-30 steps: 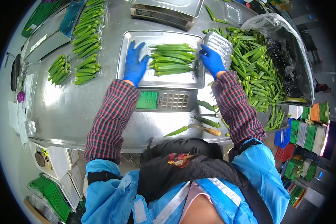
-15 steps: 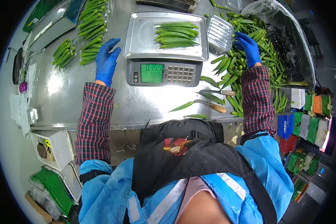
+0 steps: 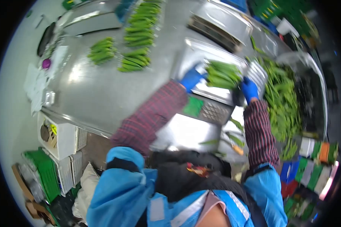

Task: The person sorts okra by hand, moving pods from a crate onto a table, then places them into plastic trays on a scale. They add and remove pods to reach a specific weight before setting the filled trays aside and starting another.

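Observation:
A clear tray of green okra (image 3: pixel 222 74) is over the metal pan of a digital scale (image 3: pixel 187 56), with my two blue-gloved hands at its sides. My left hand (image 3: pixel 193 78) is at the tray's left edge and my right hand (image 3: pixel 249 89) at its right edge; both look closed on it, though blurred. The scale's green display (image 3: pixel 193 106) is unreadable. An empty clear tray (image 3: pixel 257 75) lies just right of the scale, beside a large pile of loose okra (image 3: pixel 280 98).
Packed okra trays (image 3: pixel 140 34) and a smaller okra bundle (image 3: pixel 102 50) lie to the left. A second scale (image 3: pixel 219 24) stands behind. A wooden-handled knife (image 3: pixel 236 148) lies near the front edge. Crates (image 3: pixel 45 178) stand at lower left.
My left hand has moved right to the okra tray on the scale, and my right hand has left the loose pile for its right side. The whole view has turned and shifted.

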Motion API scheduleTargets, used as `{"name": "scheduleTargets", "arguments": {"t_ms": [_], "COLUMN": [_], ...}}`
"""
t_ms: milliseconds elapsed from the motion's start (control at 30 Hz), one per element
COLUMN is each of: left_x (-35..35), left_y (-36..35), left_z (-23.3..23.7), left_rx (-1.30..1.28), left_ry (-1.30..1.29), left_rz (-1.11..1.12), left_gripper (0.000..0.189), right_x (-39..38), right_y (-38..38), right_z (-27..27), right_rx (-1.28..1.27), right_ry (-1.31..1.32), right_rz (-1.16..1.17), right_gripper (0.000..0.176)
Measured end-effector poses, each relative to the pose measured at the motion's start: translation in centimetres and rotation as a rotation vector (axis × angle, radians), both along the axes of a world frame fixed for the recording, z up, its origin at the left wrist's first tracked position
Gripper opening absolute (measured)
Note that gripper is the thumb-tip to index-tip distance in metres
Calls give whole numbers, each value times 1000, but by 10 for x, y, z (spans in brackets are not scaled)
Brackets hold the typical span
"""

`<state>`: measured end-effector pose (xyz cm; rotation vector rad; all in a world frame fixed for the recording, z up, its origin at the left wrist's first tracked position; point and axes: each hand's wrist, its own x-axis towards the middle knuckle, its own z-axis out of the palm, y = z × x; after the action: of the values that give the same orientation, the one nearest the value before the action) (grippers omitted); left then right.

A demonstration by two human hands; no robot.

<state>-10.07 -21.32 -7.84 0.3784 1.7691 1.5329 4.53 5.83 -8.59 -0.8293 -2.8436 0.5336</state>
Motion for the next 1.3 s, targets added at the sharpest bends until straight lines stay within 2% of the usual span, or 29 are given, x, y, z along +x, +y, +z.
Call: {"name": "scheduleTargets", "arguments": {"t_ms": [33, 67, 100, 133, 200, 233, 300, 333, 367, 400, 467, 500, 567, 667, 767, 800, 867, 900, 933, 967, 1000, 1033, 1067, 1100, 1133, 1167, 1233, 1267, 1300], "left_x": [4, 6, 3, -4, -22, -33, -60, -70, -88, -97, -113, -115, -116, -110, -108, -111, -120, -125, -130, -137, -139, -139, -143, -144, -138, -135, -134, -125, -113], "left_y": [7, 10, 3, 5, -3, -13, -35, -53, -64, -88, -126, -145, -186, -214, -221, -222, -224, -227, -238, -244, -243, -241, -246, -243, -228, -230, -211, -195, -180], "left_z": [-9, 0, 18, 3, -2, 7, 17, 35, 17, 34, 22, 14, -8, -33, -46, -50, -62, -78, -98, -116, -120, -123, -122, -113, -82, -77, -63, -50, -36], "left_rx": [360, 293, 240, 202, 184, 276, 425, 598, 530, 468, 409, 435, 234, 250, 158, 154, -330, -355, -333, -286, -197, -140, -321, -384, -345, -302, -244, -155, -76], "left_ry": [17, -43, -32, 137, 162, 67, -7, -104, 52, 127, 441, 447, 584, 599, 754, 743, 840, 789, 809, 819, 812, 795, 985, 1080, 1081, 1164, 1254, 1214, 1175], "left_rz": [36, 83, 65, 93, 106, 111, 166, 231, 277, 335, 582, 728, 906, 1051, 929, 904, 682, 709, 684, 646, 702, 714, 642, 662, 660, 644, 608, 622, 639], "left_gripper": [63, 63, 64, 63, 59, 59, 58, 56, 54, 55, 57, 58, 58, 58, 57, 57, 55, 52, 53, 54, 55, 56, 56, 56, 55, 55, 55, 55, 54], "right_x": [-6, -11, -14, -15, -31, -38, -76, -98, -124, -150, -199, -222, -255, -280, -282, -285, -286, -287, -294, -305, -307, -295, -288, -268, -245, -218, -154, -119, -77], "right_y": [-8, -3, 5, 9, -31, -22, -49, -56, -73, -85, -107, -113, -145, -204, -249, -261, -284, -294, -296, -289, -283, -286, -280, -272, -254, -233, -192, -158, -135], "right_z": [5, -4, -16, -22, 30, 18, 43, 49, 58, 61, 61, 51, 44, 28, -9, -25, -50, -51, -85, -126, -144, -98, -106, -53, -13, 13, 34, 18, 42], "right_rx": [-114, -355, -445, -530, -857, -933, -1013, -1046, -1057, -1062, -1092, -1149, -1178, -1188, -1340, -1305, -1113, -1252, -1366, -1125, -1152, -796, -430, -434, -548, -674, -486, -211, -446], "right_ry": [21, 12, 24, 30, 63, 117, 215, 233, 272, 285, 253, 274, 290, 220, 166, 169, 207, 183, 275, 134, 154, 124, 231, 262, 269, 286, 446, 547, 501], "right_rz": [-54, -144, -150, -163, -313, -256, -207, -164, -152, -70, 7, 65, 150, 91, 18, 29, 14, -108, -134, 24, -53, -31, 25, 120, 212, 322, 305, 388, 134], "right_gripper": [42, 40, 41, 42, 37, 32, 31, 32, 32, 31, 34, 34, 33, 33, 29, 29, 30, 30, 26, 40, 47, 53, 60, 58, 54, 51, 42, 39, 39]}}
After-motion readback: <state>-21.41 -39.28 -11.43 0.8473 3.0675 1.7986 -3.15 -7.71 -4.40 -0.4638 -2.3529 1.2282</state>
